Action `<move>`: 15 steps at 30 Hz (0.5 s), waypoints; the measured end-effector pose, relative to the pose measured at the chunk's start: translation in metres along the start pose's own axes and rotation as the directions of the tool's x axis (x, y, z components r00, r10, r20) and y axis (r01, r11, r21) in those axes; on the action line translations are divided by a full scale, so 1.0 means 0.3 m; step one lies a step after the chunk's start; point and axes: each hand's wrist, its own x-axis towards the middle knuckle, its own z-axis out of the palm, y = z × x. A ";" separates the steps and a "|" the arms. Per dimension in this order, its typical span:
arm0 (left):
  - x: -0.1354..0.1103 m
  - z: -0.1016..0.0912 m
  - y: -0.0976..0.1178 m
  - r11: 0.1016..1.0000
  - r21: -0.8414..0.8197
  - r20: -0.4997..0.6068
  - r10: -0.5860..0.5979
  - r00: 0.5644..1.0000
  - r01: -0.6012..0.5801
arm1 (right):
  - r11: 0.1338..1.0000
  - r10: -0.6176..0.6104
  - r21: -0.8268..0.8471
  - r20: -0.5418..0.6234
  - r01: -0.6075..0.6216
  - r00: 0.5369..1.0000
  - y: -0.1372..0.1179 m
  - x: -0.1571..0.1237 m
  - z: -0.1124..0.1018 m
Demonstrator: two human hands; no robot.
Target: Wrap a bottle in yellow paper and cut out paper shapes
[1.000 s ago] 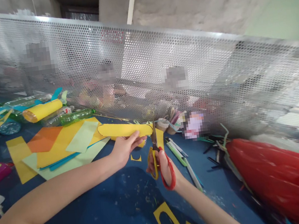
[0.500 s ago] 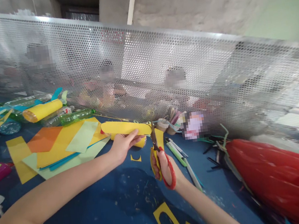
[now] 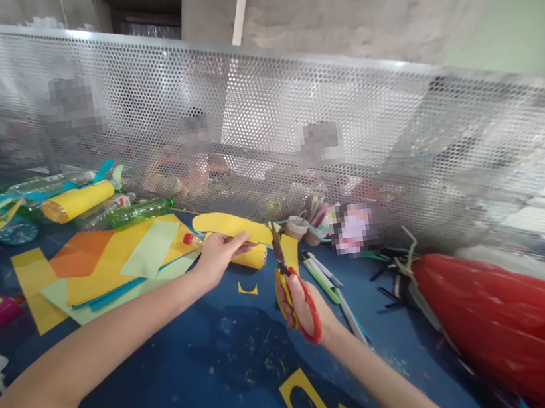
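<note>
Between thumb and fingers, my left hand [image 3: 223, 254] pinches a long yellow paper strip [image 3: 228, 224] with a rounded end. A pair of scissors [image 3: 311, 312] with red and yellow handles is in my right hand [image 3: 299, 301]. Its dark blades point up and meet the strip's right end; whether they are closed on it I cannot tell. Behind my left hand lies a yellow-wrapped bottle [image 3: 252, 257] with a red cap, partly hidden. A small yellow scrap [image 3: 247, 289] rests on the blue table [image 3: 185, 376] below.
Coloured paper sheets [image 3: 94, 261] and several bottles [image 3: 140, 211] lie to the left. Pens [image 3: 322, 278] sit right of the scissors, and a red plastic bag [image 3: 509, 320] farther right. A cut-out yellow frame [image 3: 309, 403] is in front. A perforated metal screen [image 3: 253, 133] stands behind; people show through it.
The strip's left end has shifted slightly right and up, and the strip now looks bent. More of the red bottle cap shows. The scissors have barely moved.
</note>
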 end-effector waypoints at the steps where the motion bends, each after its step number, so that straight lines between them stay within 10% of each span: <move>1: 0.002 -0.004 0.002 1.000 0.022 0.001 0.001 1.000 -0.001 | 1.000 -0.004 0.018 0.002 0.004 1.000 0.001 -0.001 0.000; 15: 0.021 -0.023 0.038 0.995 0.055 -0.077 0.092 0.993 -0.088 | 1.000 -0.027 -0.006 0.039 0.027 0.999 0.010 0.001 -0.008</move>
